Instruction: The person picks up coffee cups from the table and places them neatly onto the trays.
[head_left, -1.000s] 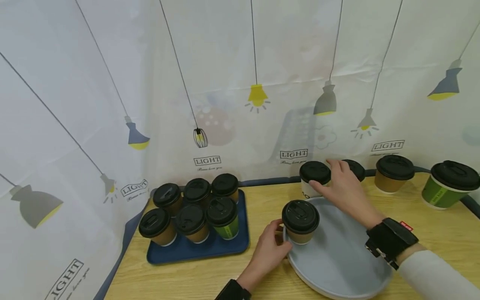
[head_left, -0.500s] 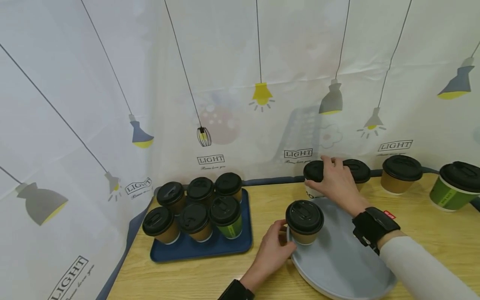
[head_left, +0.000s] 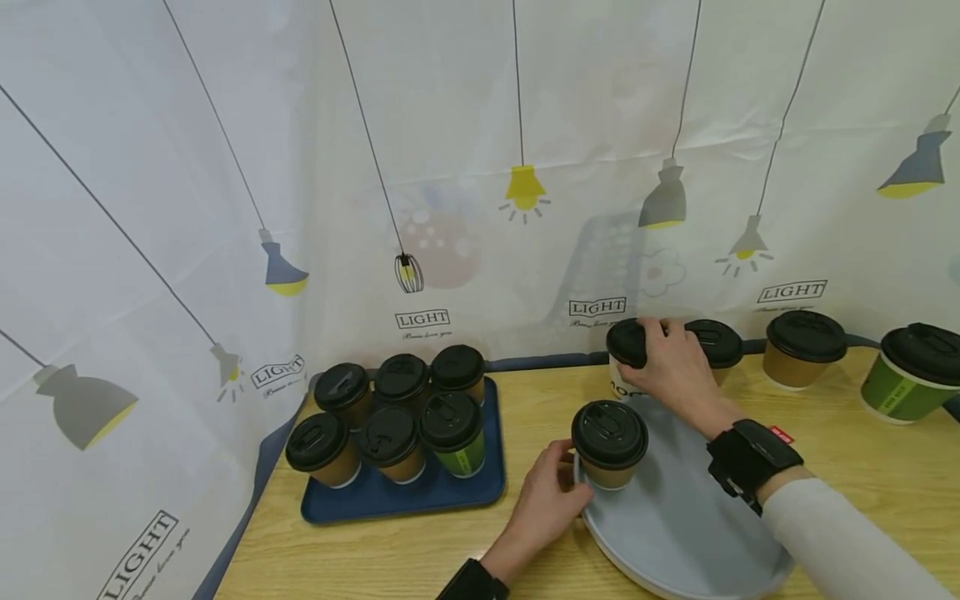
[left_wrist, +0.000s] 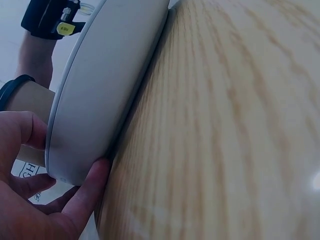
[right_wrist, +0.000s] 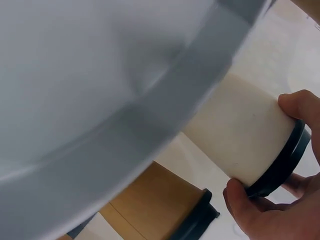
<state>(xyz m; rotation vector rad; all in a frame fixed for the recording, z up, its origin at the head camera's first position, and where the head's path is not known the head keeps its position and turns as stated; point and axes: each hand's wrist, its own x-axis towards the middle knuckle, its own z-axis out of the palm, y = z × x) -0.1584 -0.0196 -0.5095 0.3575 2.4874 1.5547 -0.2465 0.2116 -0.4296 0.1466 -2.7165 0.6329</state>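
Six lidded paper cups (head_left: 390, 417) stand packed on the blue tray (head_left: 450, 496) at left: five brown, one green, all with black plastic lids. One brown cup (head_left: 609, 446) stands on the near-left part of the round grey plate (head_left: 675, 517), and the left hand (head_left: 543, 500) curls its grip round that cup's base by the plate's smooth rim (left_wrist: 95, 100). The left wrist view shows those fingers (left_wrist: 80, 200) tucked under the rim, against the pale wood-grain surface (left_wrist: 225, 125).

Over to the right hand (head_left: 678, 371): its grip is clamped on the black lid of a white cup (head_left: 622, 379) at the plate's far edge, fingers draped over the top. The right wrist view shows the thumb (right_wrist: 240, 200) and a fingertip pinching the lid's rim, the smooth white wall (right_wrist: 240, 130) below. Just behind that hand stands another brown cup (head_left: 716, 342), then a third brown cup (head_left: 802, 350), then a green cup (head_left: 907, 371) far right, in a row along the printed curtain (head_left: 480, 167).
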